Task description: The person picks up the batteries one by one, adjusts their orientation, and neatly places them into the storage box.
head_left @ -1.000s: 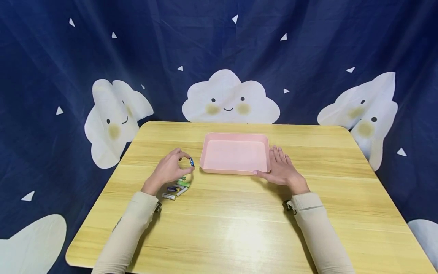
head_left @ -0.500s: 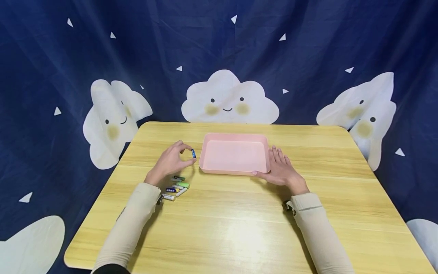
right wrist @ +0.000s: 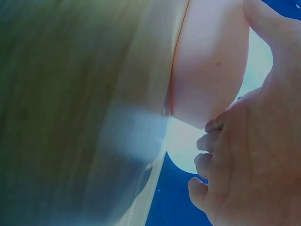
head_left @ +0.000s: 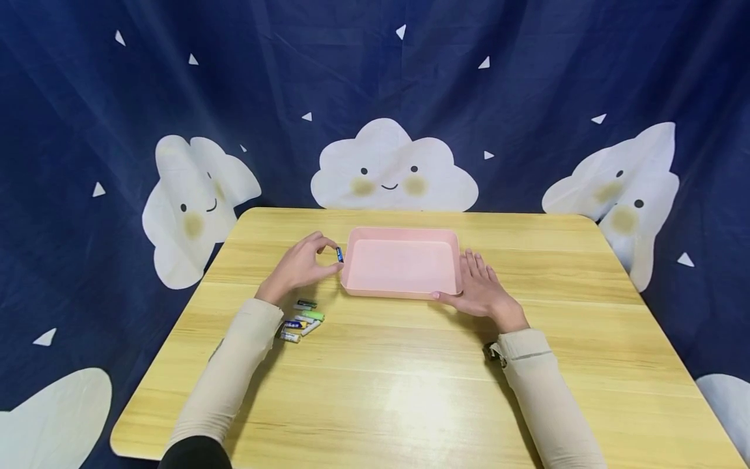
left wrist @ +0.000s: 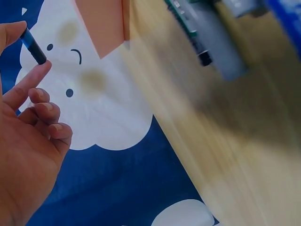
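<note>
The left hand pinches a blue battery endwise between fingers, toward the bench's far edge. The right hand, fingers straight, touches a tray.

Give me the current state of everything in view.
Tray: upright, empty, on the table
Held battery: tilted, near the tray's left end
Left hand: pinching the held battery
Right hand: fingers straight, at the tray's right end
Loose batteries: lying bunched
Curtain: hanging, creased
</note>
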The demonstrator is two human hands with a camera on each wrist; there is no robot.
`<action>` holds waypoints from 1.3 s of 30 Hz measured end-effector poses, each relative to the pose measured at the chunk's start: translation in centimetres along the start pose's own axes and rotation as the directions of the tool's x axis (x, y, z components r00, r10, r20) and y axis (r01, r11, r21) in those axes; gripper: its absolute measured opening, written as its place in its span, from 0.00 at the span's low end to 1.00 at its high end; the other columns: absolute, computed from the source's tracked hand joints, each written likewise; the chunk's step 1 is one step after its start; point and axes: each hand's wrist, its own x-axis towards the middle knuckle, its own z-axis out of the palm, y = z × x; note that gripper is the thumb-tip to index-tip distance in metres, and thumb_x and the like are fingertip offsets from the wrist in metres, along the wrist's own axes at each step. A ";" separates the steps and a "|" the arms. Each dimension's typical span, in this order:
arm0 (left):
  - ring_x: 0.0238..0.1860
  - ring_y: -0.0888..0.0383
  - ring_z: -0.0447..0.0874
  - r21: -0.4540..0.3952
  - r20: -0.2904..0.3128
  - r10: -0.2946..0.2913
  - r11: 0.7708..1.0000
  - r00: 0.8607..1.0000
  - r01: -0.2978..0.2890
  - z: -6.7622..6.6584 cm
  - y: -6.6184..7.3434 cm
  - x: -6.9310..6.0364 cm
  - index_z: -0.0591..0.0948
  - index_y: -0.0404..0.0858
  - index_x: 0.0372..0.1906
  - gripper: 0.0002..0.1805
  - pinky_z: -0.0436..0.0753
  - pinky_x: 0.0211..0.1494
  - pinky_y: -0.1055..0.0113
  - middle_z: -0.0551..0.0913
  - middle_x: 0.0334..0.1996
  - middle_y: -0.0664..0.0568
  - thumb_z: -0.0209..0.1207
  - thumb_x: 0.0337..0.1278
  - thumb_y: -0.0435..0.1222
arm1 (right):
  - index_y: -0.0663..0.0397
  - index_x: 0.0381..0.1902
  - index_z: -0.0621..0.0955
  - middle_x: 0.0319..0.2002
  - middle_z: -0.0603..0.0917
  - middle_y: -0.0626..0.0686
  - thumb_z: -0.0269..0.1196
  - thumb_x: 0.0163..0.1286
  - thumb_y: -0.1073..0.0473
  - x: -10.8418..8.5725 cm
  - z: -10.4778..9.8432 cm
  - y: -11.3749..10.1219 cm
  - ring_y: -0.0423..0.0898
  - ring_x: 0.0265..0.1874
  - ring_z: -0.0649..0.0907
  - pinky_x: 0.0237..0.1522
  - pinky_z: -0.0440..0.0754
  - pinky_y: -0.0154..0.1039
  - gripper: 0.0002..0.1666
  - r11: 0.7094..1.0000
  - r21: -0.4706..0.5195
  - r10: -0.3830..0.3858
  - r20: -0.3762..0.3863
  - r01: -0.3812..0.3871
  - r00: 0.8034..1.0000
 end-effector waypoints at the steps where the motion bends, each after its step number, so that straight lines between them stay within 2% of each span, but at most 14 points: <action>1: 0.38 0.53 0.72 0.000 0.001 0.007 1.000 1.000 -0.007 0.0 0.0 0.2 0.85 0.45 0.56 0.27 0.71 0.38 0.60 0.78 0.41 0.45 0.69 0.56 0.55 | 0.70 0.81 0.36 0.83 0.33 0.68 0.51 0.68 0.20 0.0 0.0 0.0 0.67 0.83 0.37 0.81 0.39 0.65 0.73 1.000 -0.001 0.001 0.002 -0.001 1.000; 11: 0.35 0.52 0.70 -0.012 0.035 0.030 0.999 0.999 -0.029 -0.5 -0.1 2.1 0.84 0.46 0.57 0.27 0.68 0.37 0.60 0.75 0.38 0.48 0.71 0.55 0.53 | 0.70 0.81 0.36 0.83 0.33 0.68 0.50 0.68 0.19 0.0 0.1 0.1 0.67 0.83 0.37 0.81 0.39 0.66 0.73 1.000 -0.006 0.001 0.010 -0.001 1.000; 18: 0.34 0.53 0.68 -0.013 0.055 0.071 0.997 0.996 -0.070 -0.6 -0.2 3.2 0.85 0.46 0.57 0.26 0.65 0.34 0.61 0.71 0.35 0.51 0.71 0.56 0.53 | 0.70 0.81 0.36 0.83 0.32 0.67 0.51 0.68 0.20 -0.1 -0.2 0.2 0.67 0.83 0.36 0.81 0.38 0.65 0.73 1.000 0.008 0.000 0.002 0.000 1.000; 29: 0.35 0.52 0.70 0.000 0.128 0.053 0.999 0.990 -0.053 -0.3 -0.2 4.2 0.85 0.47 0.62 0.28 0.69 0.37 0.61 0.78 0.40 0.44 0.71 0.57 0.50 | 0.69 0.81 0.36 0.83 0.33 0.67 0.49 0.68 0.19 0.0 -0.1 0.1 0.67 0.83 0.36 0.81 0.39 0.65 0.72 1.000 -0.004 0.001 0.003 -0.001 1.000; 35: 0.35 0.52 0.68 -0.036 0.178 0.035 0.999 0.983 -0.029 0.1 -0.5 4.7 0.85 0.47 0.63 0.28 0.67 0.37 0.61 0.78 0.41 0.38 0.71 0.57 0.51 | 0.69 0.81 0.36 0.83 0.33 0.67 0.49 0.68 0.19 -0.1 -0.1 0.1 0.66 0.83 0.36 0.81 0.39 0.65 0.72 1.000 -0.006 0.000 0.009 0.000 1.000; 39: 0.34 0.53 0.67 -0.043 0.189 0.039 0.999 0.981 -0.032 0.6 -0.9 4.9 0.85 0.46 0.62 0.28 0.66 0.37 0.62 0.76 0.37 0.42 0.72 0.56 0.50 | 0.69 0.81 0.37 0.83 0.33 0.68 0.49 0.68 0.18 -0.1 0.1 0.1 0.67 0.83 0.37 0.81 0.40 0.66 0.72 1.000 -0.012 -0.003 0.007 0.003 1.000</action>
